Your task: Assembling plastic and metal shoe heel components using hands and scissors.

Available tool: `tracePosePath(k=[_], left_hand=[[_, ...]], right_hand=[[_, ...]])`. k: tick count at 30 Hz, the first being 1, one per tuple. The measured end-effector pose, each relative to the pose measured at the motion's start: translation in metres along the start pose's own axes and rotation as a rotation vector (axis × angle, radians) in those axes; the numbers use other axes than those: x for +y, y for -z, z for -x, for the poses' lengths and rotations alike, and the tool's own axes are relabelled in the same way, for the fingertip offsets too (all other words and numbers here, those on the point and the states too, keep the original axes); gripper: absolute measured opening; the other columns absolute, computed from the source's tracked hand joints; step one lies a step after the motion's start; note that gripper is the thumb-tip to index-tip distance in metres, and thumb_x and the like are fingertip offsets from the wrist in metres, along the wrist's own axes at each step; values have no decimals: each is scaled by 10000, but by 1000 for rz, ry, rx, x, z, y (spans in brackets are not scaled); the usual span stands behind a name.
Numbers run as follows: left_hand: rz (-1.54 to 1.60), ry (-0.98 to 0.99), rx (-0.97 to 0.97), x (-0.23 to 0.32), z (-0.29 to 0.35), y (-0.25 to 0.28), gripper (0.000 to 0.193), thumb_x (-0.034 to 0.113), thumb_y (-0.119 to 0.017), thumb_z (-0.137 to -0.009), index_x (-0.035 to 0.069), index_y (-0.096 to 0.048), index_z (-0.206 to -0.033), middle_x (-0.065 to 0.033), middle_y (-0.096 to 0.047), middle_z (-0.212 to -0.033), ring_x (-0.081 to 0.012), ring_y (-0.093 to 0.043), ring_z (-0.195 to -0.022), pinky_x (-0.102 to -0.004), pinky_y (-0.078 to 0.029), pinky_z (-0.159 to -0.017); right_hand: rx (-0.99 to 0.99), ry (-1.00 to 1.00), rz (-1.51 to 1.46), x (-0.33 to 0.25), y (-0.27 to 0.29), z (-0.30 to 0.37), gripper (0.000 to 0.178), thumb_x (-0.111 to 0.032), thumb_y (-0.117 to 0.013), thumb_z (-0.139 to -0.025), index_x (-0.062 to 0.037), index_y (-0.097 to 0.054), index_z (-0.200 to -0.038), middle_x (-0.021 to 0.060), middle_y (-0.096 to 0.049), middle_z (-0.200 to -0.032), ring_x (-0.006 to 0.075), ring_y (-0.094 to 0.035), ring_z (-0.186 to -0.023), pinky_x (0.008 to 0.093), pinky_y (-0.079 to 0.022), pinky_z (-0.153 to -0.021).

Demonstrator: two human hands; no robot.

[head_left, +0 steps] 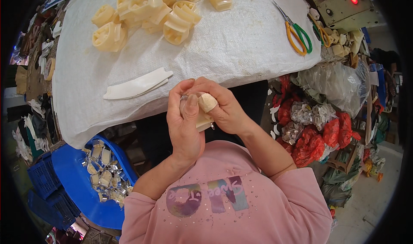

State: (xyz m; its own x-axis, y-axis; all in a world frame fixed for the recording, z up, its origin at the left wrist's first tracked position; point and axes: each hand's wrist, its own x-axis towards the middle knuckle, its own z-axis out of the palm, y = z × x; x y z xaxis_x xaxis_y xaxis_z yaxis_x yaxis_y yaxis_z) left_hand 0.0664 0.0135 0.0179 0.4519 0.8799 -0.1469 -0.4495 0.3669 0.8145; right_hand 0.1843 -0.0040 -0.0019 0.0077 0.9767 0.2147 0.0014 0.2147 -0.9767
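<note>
My left hand (pixel 184 128) and my right hand (pixel 226 108) are closed together around a cream piece (pixel 204 122), just off the table's near edge. Its lower part shows between my palms, with a small shiny bit at its lower right; my fingers hide the rest, so its exact kind cannot be made out. A pale wrapping seems to cover my right thumb's tip. On the table, left of my hands, lie overlapping white strips (pixel 138 84). Farther back sits a heap of cream moulded plastic pieces (pixel 144 9) with hollow, ribbed ends.
White woven sheeting (pixel 241 41) covers the table. Scissors (pixel 297 35) with green and yellow handles lie at its right. A blue basin (pixel 69 179) at lower left holds metal-rimmed cream pieces (pixel 105 175). Red plastic bags (pixel 307 145) and clear bags (pixel 316 115) crowd the right side.
</note>
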Motion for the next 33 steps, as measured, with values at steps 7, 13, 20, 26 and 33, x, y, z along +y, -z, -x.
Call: tracePosePath(k=[7, 13, 20, 26, 33], left_hand=[[45, 15, 97, 3, -6, -1, 368, 236, -448, -956, 18, -387, -1246, -85, -490, -1092, -146, -509, -998, -284, -436, -856], [62, -6, 162, 5, -6, 0, 319, 226, -491, -945, 29, -446, -1192, -39, -517, -939, -71, -509, -817, -228, -452, -703], [117, 11, 166, 10, -9, 2, 267, 239, -442, -963, 37, -472, -1135, -48, -531, -929, -89, -523, -833, -243, -461, -713], [100, -43, 148, 0, -10, 5, 243, 286, -415, -961, 65, -472, -1042, -47, -518, -929, -123, -520, -873, -279, -444, -783], [52, -30, 143, 5, -13, 4, 244, 293, -402, -956, 78, -472, -1046, -33, -504, -916, -124, -516, -854, -278, -440, -756]], right_hand=[[95, 47, -48, 8, -11, 4, 257, -187, -449, -937, -69, -497, -1160, 121, -498, -1145, 281, -491, -1063, 329, -375, -922], [84, 112, 74, 4, -19, 12, 345, -225, -401, -961, -51, -426, -1258, 129, -451, -1228, 277, -436, -1165, 352, -326, -992], [34, -86, -176, 0, -21, 20, 430, -235, -391, -965, -46, -357, -1348, 125, -349, -1348, 248, -330, -1275, 343, -252, -1057], [71, 21, -113, 8, -21, 15, 410, -176, -414, -938, -36, -384, -1322, 133, -352, -1321, 250, -349, -1235, 339, -271, -1037], [109, 112, 67, 5, -17, 9, 373, -87, -461, -886, -51, -448, -1257, 142, -405, -1227, 238, -440, -1077, 338, -368, -938]])
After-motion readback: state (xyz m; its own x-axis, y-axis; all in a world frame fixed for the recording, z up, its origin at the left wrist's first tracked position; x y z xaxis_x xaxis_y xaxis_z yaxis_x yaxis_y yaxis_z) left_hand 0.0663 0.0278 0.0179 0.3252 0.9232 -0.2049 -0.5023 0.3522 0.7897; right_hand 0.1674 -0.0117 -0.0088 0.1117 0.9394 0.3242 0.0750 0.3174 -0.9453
